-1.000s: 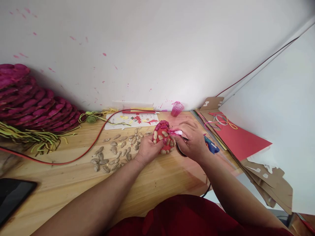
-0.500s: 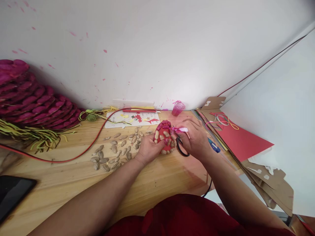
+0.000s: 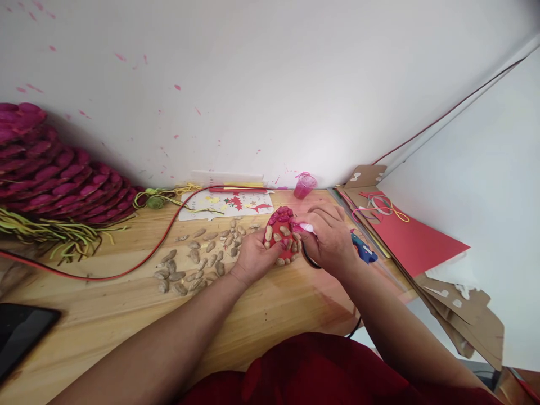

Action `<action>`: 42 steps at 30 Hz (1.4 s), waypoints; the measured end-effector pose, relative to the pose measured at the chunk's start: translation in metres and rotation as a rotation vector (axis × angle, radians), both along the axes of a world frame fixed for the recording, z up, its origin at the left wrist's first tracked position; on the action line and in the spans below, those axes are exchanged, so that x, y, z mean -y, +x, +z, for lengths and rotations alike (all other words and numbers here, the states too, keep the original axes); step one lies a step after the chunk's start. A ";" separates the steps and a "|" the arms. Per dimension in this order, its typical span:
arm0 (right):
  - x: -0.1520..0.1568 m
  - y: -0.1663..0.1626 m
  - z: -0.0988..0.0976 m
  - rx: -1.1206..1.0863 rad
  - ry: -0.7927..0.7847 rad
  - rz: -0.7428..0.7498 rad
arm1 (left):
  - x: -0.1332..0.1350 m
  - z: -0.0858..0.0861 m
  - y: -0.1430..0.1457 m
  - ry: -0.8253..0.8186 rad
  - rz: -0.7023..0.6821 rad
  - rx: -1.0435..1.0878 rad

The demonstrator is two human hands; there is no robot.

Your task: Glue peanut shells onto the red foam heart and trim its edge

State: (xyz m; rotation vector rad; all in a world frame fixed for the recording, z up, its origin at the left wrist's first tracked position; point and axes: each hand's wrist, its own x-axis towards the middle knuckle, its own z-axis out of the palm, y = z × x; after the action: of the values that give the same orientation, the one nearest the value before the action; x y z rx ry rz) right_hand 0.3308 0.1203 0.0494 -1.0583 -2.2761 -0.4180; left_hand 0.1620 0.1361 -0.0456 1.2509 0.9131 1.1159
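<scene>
My left hand [image 3: 255, 256] grips a red disc [image 3: 276, 229] by its left edge, with the thumb over its face. Whole peanuts in their shells sit around the rim and in the middle of the disc. Those along its far edge [image 3: 282, 214] are coated in wet-looking pink. Closed around a white-ended, pink-stained paintbrush [image 3: 304, 227], my right hand [image 3: 333, 239] has the brush tip at the disc's upper right rim. The bristles are too small to make out. Loose unpainted peanuts [image 3: 194, 256] lie on the table left of my left hand.
A pink-stained plastic cup [image 3: 305, 185] stands by the wall. Right of my right hand lies a blue tool [image 3: 363, 249], partly hidden. A red cord [image 3: 162, 242] crosses the table's left side. Pink layered piece [image 3: 63, 174], red sheet [image 3: 415, 230] and cardboard [image 3: 468, 326] flank the work area.
My right hand has turned slightly, tilting the paintbrush so that less of its white end shows. More of the blue tool is visible. The disc stays nearly in place.
</scene>
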 end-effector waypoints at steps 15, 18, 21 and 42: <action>0.025 0.003 -0.010 0.026 -0.006 -0.002 | 0.000 0.004 -0.001 0.021 0.039 0.011; 0.025 0.002 -0.009 0.051 0.018 0.010 | 0.000 0.002 -0.002 0.071 0.059 -0.029; 0.025 0.003 -0.012 0.061 0.003 0.023 | 0.000 0.003 -0.003 0.124 0.091 -0.061; 0.028 0.001 -0.010 0.033 0.010 0.003 | 0.002 0.005 -0.005 0.310 0.110 -0.164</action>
State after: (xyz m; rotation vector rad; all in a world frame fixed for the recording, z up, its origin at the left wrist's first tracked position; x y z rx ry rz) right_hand 0.3323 0.0919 0.0393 -1.0499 -2.3017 -0.4480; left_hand 0.1567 0.1343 -0.0403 1.5791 0.9658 1.2914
